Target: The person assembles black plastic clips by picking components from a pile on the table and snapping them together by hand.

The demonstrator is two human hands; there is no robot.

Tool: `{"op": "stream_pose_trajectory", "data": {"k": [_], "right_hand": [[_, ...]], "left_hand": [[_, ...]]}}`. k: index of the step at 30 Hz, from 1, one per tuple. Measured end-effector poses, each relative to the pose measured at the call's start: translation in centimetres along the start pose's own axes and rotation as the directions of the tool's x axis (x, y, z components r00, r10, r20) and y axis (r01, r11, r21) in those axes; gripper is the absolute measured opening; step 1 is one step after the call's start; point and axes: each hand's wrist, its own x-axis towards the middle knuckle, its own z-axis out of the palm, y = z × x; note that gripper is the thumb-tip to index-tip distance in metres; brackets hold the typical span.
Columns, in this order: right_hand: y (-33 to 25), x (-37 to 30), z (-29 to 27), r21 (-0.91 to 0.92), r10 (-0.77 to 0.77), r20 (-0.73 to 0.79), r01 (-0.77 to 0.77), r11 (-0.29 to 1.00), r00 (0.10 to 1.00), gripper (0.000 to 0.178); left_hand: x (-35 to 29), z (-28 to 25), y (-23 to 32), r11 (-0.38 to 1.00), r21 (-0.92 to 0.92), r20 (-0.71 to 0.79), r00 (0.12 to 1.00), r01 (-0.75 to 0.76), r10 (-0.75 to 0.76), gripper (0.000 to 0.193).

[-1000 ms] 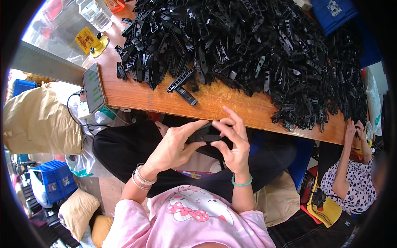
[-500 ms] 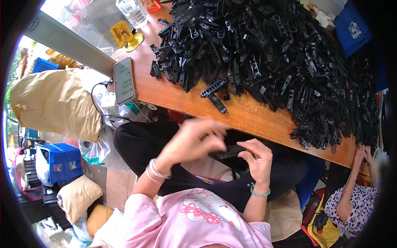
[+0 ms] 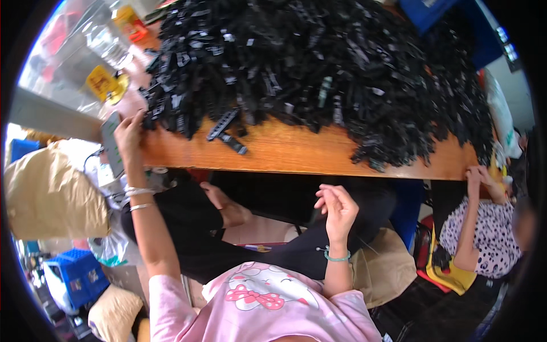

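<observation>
My left hand is stretched out to the table's left corner. Its fingers lie at the edge of a flat grey rectangular device with green marks; thumb and fingers look apart, and no part shows between them. Over my lap my right hand is raised with its fingers loosely bent and apart, with nothing visible in it. Beyond my hands a large heap of black plastic clip-like parts covers most of the table. Two such parts lie crossed at its near edge.
The wooden table's front edge runs across in front of me. A yellow card stand and a clear bottle are at the far left. A blue crate is on the lower left. At right, another person's hands touch the table edge.
My left hand has moved from over my lap to the device at the table corner. My right hand's pinch has loosened, and the dark part beside it no longer shows. The view has turned.
</observation>
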Motion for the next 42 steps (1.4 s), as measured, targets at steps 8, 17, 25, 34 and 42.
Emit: {"op": "stream_pose_trajectory", "data": {"k": [8,17,25,34,42], "right_hand": [[-1.0,4.3,-5.0,-0.731,-0.551,-0.355,0.143,0.667,0.755,0.022],[-0.6,4.2,-5.2,-0.614,-0.401,-0.353,0.114,0.781,0.846,0.015],[-1.6,2.3,-2.9,-0.519,-0.304,-0.203,0.161,0.84,0.931,0.012],[-3.6,0.6,-0.3,-0.281,-0.384,0.235,0.441,0.852,0.893,0.014],[-4.0,0.9,-0.4,-0.328,-0.416,0.362,0.532,0.781,0.834,0.024]], "left_hand": [[-0.1,1.3,0.0,0.925,-0.379,-0.141,0.989,-0.02,-0.036,0.026],[-16.5,5.7,11.5,0.786,-0.557,0.032,0.939,-0.269,0.344,0.02],[-26.8,10.1,10.1,0.918,-0.395,0.786,0.506,-0.031,0.355,0.034],[-27.3,10.5,10.8,0.946,-0.307,0.899,0.359,0.108,0.251,0.031],[-26.5,9.1,10.8,0.841,-0.316,0.931,0.312,0.439,0.187,0.027]]}}
